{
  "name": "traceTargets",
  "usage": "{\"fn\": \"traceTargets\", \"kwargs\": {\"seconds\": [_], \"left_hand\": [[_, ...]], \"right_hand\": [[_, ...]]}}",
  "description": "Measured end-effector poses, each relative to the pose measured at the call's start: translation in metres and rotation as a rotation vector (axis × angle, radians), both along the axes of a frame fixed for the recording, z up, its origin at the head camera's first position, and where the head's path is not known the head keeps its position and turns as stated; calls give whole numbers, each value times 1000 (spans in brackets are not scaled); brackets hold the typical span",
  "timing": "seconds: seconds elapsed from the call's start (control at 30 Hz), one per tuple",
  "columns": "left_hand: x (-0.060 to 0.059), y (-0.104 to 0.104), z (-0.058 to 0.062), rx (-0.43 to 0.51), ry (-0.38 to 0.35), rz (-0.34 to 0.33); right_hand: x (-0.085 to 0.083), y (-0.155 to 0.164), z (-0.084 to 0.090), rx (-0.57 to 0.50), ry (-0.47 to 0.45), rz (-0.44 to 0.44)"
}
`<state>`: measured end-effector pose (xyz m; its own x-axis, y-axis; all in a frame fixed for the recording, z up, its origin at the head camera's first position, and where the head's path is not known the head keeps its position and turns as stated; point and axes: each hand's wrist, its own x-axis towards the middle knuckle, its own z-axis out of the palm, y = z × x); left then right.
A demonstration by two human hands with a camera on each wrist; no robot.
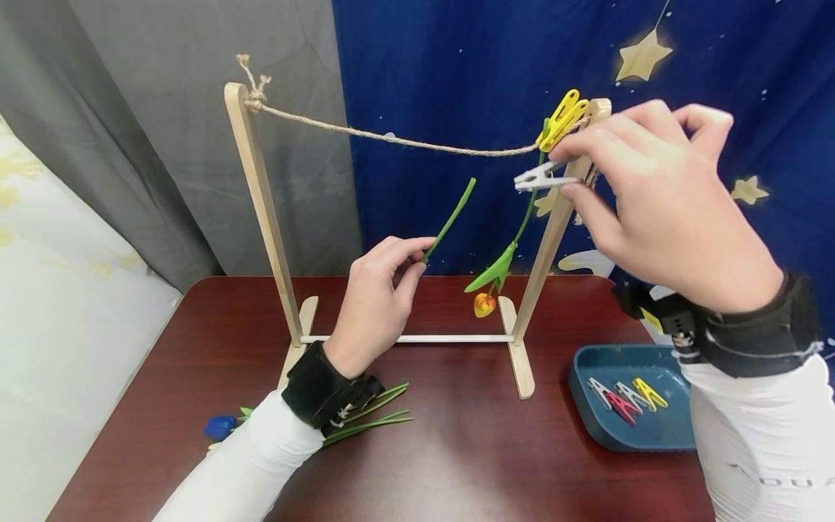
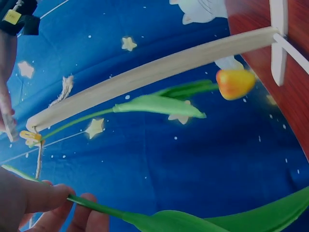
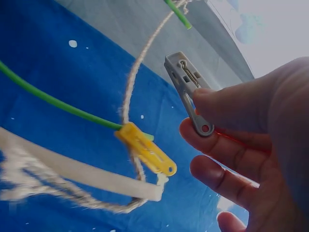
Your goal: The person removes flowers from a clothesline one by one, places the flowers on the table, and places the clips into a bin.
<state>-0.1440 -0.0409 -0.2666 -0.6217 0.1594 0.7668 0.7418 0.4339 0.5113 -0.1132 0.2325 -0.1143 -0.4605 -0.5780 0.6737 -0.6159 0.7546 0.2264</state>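
Note:
My left hand pinches the green stem of an artificial flower between thumb and fingers, below the rope. A green leaf of that flower shows in the left wrist view; its bloom is out of sight. Up by the rope's right end, my right hand holds a light grey clothespin between thumb and index finger, apart from the rope. Beside it, a yellow clothespin fastens the stem of an orange-yellow tulip to the rope, bloom hanging down.
The rope is strung between two posts of a wooden stand. At the right, a blue tray contains several clothespins. More stems and a blue bloom lie on the table, partly behind the left forearm.

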Motion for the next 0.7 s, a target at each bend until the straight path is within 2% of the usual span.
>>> {"fn": "traceTargets", "kwargs": {"seconds": [0.17, 0.4, 0.53, 0.7], "left_hand": [[13, -13, -8, -80, 19, 36], [33, -30, -20, -237, 74, 141], [42, -39, -31, -344, 119, 178], [50, -52, -47, -470, 131, 200]], "right_hand": [[7, 13, -21, -43, -44, -34], [10, 41, -55, -120, -131, -142], [11, 63, -80, -172, -171, -207], [11, 93, -111, -217, -233, -292]]}}
